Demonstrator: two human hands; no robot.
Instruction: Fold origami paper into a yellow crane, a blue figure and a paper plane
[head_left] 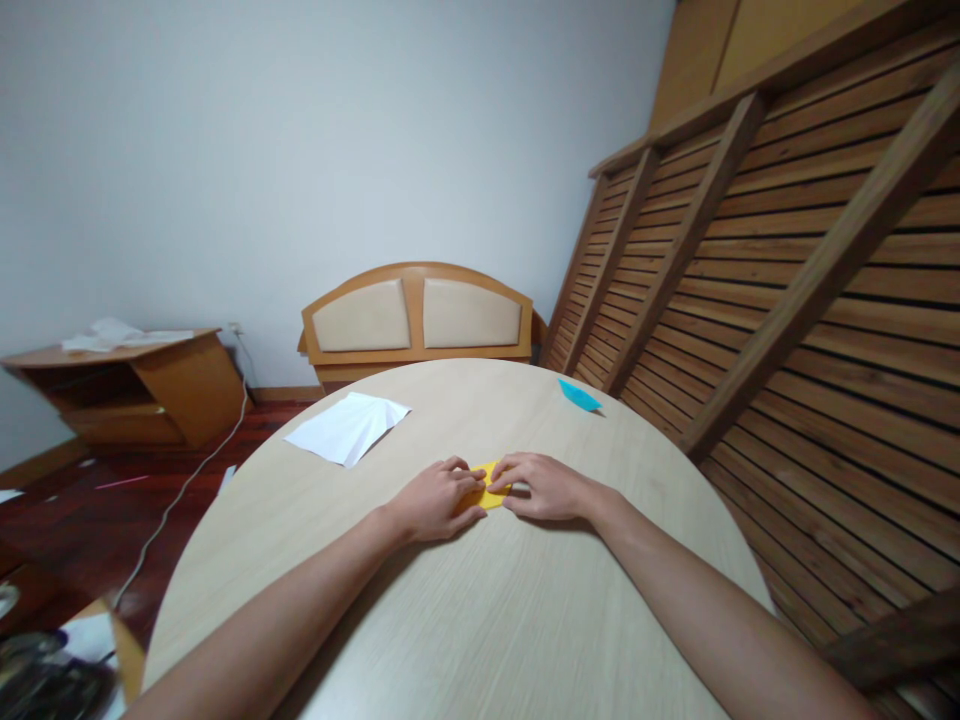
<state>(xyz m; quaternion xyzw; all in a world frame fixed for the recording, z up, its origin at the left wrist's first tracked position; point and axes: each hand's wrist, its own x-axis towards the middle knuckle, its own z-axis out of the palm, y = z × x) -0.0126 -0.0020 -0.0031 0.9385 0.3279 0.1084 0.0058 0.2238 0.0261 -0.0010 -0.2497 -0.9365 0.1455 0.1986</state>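
As hands point(442, 500) point(549, 488) touch yellow paper point(493, 496), round table point(525, 620)

From where I stand, I can't make out any lettering, label, brand, number or sign on anything in the room, whether on the paper pieces, the round table, the furniture or the walls around it.

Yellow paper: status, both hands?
Left hand: fingers on yellow paper. Right hand: fingertips on it, opposite side. Paper on round table; white sheet and blue folded paper farther off, apart from it.
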